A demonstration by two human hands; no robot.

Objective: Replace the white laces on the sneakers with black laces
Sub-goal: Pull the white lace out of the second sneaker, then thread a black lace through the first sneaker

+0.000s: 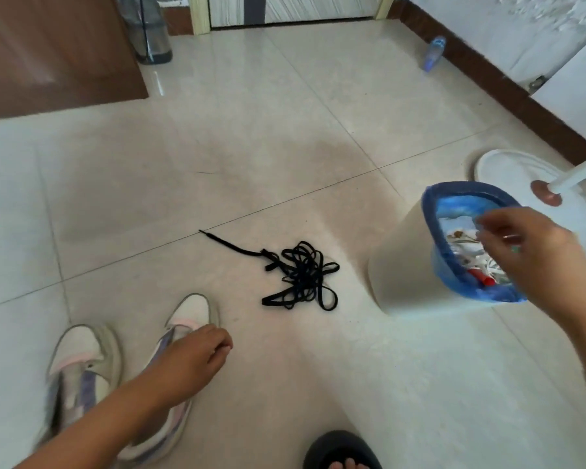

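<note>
Two pale sneakers (92, 377) with lilac and pink trim are seen at 7 o'clock on the tiled floor (285, 130). The left hand (197, 357) is rested on the right-hand shoe, fingers loosely curled. A tangled heap of black laces (301, 275) lies at centre. At 3 o'clock the right hand (528, 252) is held over a blue-lined bin (403, 265), fingers relaxed, nothing gripped.

The left hand (197, 353) hung low, fingers loosely curled (holding nothing); the right hand (525, 245) hovered, fingers relaxed.
</note>
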